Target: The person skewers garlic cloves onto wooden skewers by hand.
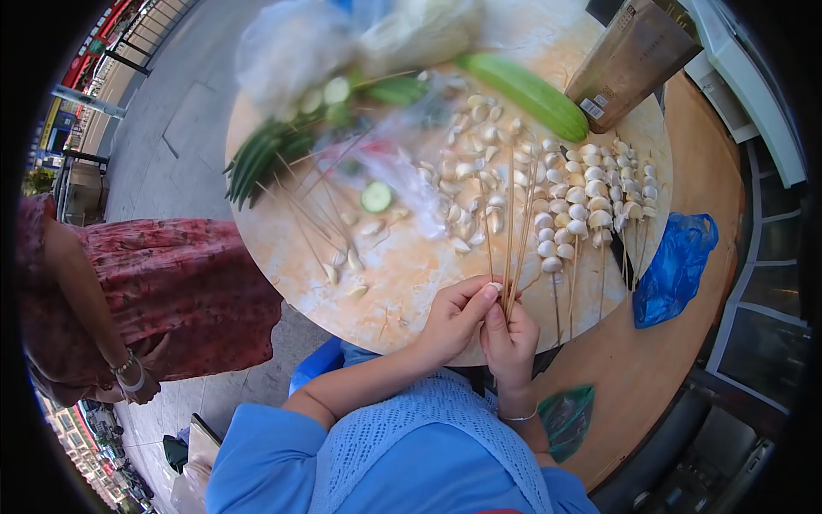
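Observation:
Several thin wooden skewers [515, 227] stand upright in my right hand [511, 347], its fingers closed around their lower ends. Right beside it, my left hand [455, 315] pinches a small pale garlic clove [496, 287] against one skewer; fingers partly hide the clove. Beyond both hands lies a loose heap of garlic cloves [467, 206] on the round table [385, 300]. To the right rest several skewers threaded with garlic cloves [586, 197], side by side.
At the back are a long green cucumber [531, 96], a brown package [634, 60] and blurred plastic bags [295, 51]. Green vegetables on skewers [267, 154] and a cucumber slice [375, 197] lie left. A blue bag [676, 270] is right; another person [163, 300] stands left.

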Tool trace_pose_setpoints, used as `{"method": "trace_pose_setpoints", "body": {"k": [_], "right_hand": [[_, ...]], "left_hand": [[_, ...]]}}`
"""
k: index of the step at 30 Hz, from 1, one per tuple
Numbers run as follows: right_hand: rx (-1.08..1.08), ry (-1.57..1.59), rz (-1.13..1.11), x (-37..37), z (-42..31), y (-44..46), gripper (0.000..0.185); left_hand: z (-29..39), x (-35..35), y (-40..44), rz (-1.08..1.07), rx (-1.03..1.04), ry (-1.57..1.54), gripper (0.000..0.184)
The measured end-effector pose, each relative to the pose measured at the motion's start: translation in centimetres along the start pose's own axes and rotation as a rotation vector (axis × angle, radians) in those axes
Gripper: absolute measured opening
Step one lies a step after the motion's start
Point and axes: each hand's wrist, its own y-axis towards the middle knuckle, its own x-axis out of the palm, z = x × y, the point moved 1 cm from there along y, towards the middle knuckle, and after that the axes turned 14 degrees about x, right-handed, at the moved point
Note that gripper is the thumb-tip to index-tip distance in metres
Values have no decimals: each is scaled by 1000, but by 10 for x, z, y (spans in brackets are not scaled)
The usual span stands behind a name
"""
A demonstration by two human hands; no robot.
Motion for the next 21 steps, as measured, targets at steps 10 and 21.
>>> {"method": "trace_pose_setpoints", "body": {"k": [10,21], "right_hand": [[13,28,-46,-11,-13,-14,31],[50,-21,-38,-5,-10,-45,29]], "left_hand": [[112,-77,115,-78,572,1587,21],[98,-95,138,-248,316,1832,23]]}}
